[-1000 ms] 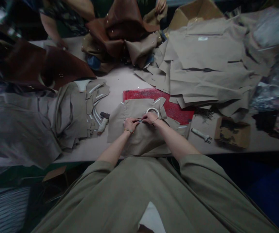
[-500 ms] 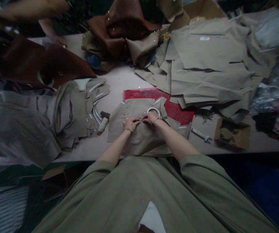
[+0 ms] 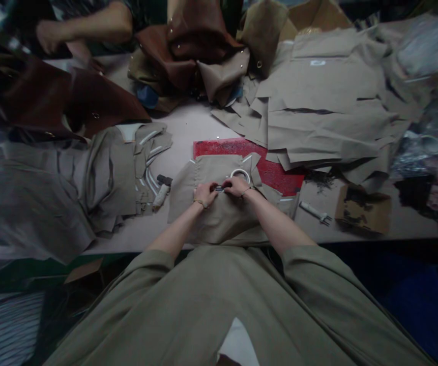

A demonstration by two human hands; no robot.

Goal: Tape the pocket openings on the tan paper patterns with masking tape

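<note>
In front of me a taupe sewn panel [image 3: 222,218] lies partly over a red board [image 3: 280,177]. My left hand [image 3: 205,194] and my right hand [image 3: 235,187] meet above its middle, fingertips pinched on the two ends of a small dark metal plate [image 3: 219,188]. Its exact kind is too small to make out. Close behind my right hand a pale ring [image 3: 240,173] rests on the panel. White strips show at the panel's upper corners.
To the left lie a hammer [image 3: 162,190] with a wrapped handle and stacked taupe pieces [image 3: 108,178]. On the right are a pronged tool [image 3: 316,213], a small cardboard box [image 3: 363,211] and more taupe panels [image 3: 325,101]. Brown leather bags [image 3: 196,40] and another person's arm [image 3: 89,28] are across the table.
My fingers have drawn slightly apart, so more of the small metal plate shows between them. Across the table the other person's forearm has shifted right.
</note>
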